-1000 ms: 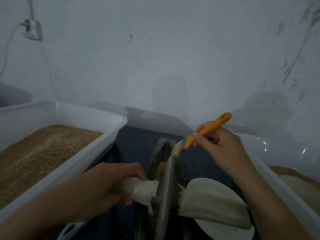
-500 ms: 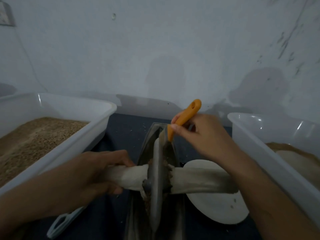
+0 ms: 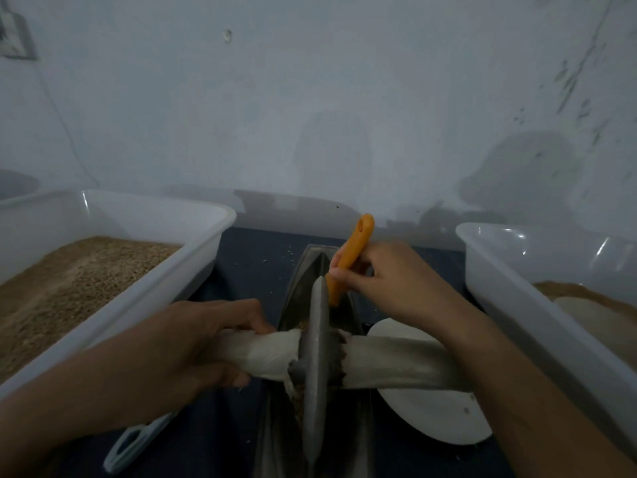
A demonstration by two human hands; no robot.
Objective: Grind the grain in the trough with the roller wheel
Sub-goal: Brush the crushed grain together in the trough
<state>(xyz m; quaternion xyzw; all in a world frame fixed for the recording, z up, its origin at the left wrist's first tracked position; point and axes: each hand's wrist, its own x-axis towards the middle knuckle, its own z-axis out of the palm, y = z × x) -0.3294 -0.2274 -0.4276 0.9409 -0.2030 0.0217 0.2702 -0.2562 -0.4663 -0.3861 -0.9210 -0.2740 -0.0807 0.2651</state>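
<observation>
While the left hand (image 3: 193,343) is gripping the cloth-wrapped axle (image 3: 262,353) to steady the wheel (image 3: 316,360) in the trough (image 3: 293,305), the right hand (image 3: 389,288) is pinching an orange brush (image 3: 348,260) beside the wheel's far edge. The grain (image 3: 302,325) is lying in the trough against the wheel, so she is probably best sweeping it inward before rolling.

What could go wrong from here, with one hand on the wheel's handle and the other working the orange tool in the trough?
The right hand holds the orange tool right beside the wheel; if the wheel rolls forward, fingers could get pinched. Only the left hand grips the wrapped handle, so the wheel might tip sideways in the trough and scatter grain.
</observation>
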